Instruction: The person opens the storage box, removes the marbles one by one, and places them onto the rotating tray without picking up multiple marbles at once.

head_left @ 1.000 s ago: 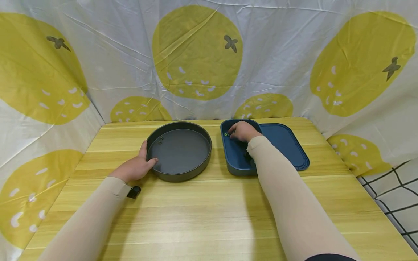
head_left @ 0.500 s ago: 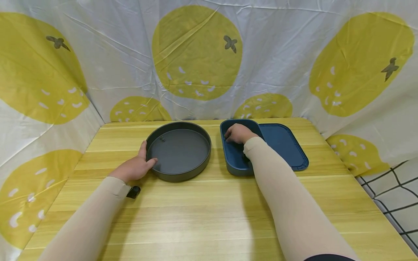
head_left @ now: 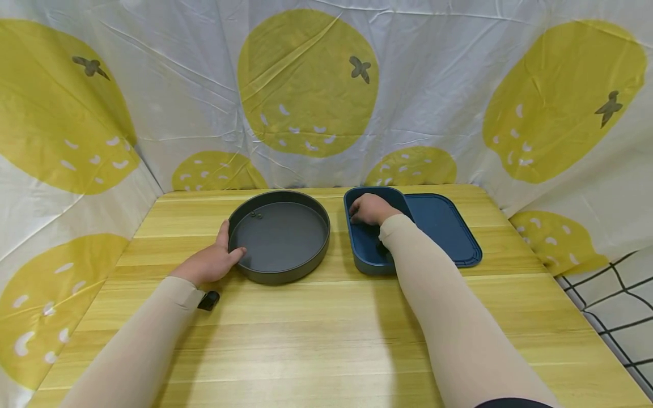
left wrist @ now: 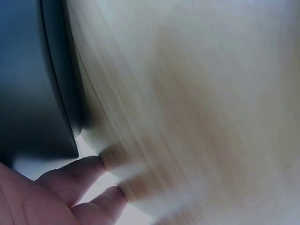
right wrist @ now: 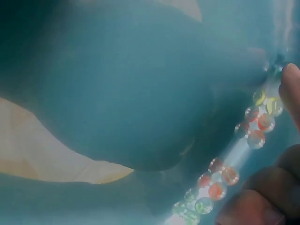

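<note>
My left hand [head_left: 211,263] rests at the left side of a round dark grey pan [head_left: 278,279], fingers extended along its outer wall and thumb over the rim. Two small marbles [head_left: 259,216] lie near the pan's far left wall. My right hand [head_left: 371,209] reaches down into a deep blue box [head_left: 367,249]. In the right wrist view, several clear glass marbles [right wrist: 217,191] with red, yellow and green swirls line the box's edge. A fingertip [right wrist: 291,77] touches a dark green marble [right wrist: 277,68]; other fingers curl lower down. I cannot tell whether the marble is pinched.
A flat blue lid [head_left: 444,229] lies on the wooden table [head_left: 316,334] against the box's right side. A white curtain [head_left: 433,85] with yellow fruit prints hangs behind the table. A black wire grid [head_left: 617,317] stands at the right edge.
My right hand has shifted slightly left and down toward the box's left wall, covering the marble seen there. The two marbles in the pan have rolled a little right. The left hand has stayed put.
</note>
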The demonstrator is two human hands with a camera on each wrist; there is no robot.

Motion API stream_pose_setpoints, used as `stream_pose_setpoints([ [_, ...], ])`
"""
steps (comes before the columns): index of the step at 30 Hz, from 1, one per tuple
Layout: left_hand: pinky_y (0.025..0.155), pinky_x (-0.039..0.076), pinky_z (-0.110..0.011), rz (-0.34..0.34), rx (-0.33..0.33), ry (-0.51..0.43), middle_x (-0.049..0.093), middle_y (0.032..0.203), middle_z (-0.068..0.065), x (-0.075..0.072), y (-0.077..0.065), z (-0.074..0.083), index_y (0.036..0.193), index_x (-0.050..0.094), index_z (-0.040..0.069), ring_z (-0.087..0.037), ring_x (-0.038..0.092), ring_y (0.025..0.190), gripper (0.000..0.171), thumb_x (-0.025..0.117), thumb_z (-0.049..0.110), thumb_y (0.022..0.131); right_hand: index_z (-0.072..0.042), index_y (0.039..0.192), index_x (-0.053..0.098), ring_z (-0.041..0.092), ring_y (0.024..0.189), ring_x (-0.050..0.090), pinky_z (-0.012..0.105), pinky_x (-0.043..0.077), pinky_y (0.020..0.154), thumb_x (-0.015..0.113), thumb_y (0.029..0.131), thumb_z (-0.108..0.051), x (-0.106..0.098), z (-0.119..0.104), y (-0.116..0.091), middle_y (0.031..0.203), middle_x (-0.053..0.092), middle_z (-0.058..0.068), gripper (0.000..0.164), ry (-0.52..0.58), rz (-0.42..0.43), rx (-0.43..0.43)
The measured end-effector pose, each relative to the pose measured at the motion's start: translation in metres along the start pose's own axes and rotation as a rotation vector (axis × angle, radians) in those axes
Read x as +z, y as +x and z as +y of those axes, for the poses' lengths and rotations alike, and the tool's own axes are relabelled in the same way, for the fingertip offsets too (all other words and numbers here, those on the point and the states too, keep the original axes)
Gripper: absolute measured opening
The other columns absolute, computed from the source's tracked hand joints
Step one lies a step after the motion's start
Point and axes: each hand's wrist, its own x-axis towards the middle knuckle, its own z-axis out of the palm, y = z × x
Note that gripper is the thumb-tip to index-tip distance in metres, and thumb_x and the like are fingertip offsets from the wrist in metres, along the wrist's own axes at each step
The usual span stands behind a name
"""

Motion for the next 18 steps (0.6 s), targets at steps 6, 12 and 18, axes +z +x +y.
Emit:
stream_pose_setpoints([
  [6, 0.114, 0.041, -0.064, -0.003, 0.001, -0.001, 0.015, 0.167, -0.04, 0.0, -0.001, 0.0, 0.159, -0.035, 0.004, -0.052, 0.048, 0.143, 0.1, 0.036, 0.056, 0.111, -0.012, 0.129, 0.077, 0.032, 0.129, 0.064, 0.048, 0.052, 0.109, 0.07, 0.102, -0.023, -0.006, 0.003, -0.007, 0.135, 0.073, 0.01, 0.03, 0.102, 0.024, -0.003],
  [12, 0.115, 0.04, -0.065, -0.001, 0.001, -0.006, 0.015, 0.167, -0.04, 0.0, 0.0, -0.001, 0.159, -0.035, 0.005, -0.053, 0.046, 0.145, 0.1, 0.036, 0.055, 0.111, -0.011, 0.132, 0.075, 0.036, 0.133, 0.061, 0.051, 0.052, 0.108, 0.069, 0.103, -0.025, -0.018, 0.006, -0.016, 0.141, 0.069, 0.013, 0.032, 0.212, 0.06, 0.003],
  [18, 0.113, 0.043, -0.063, 0.008, 0.011, 0.013, 0.027, 0.163, -0.041, 0.001, 0.001, -0.003, 0.158, -0.035, 0.002, -0.052, 0.05, 0.142, 0.1, 0.036, 0.054, 0.111, -0.013, 0.139, 0.07, 0.036, 0.138, 0.058, 0.055, 0.049, 0.111, 0.067, 0.105, -0.03, -0.033, 0.001, -0.022, 0.15, 0.062, 0.014, 0.038, 0.332, 0.079, 0.032],
])
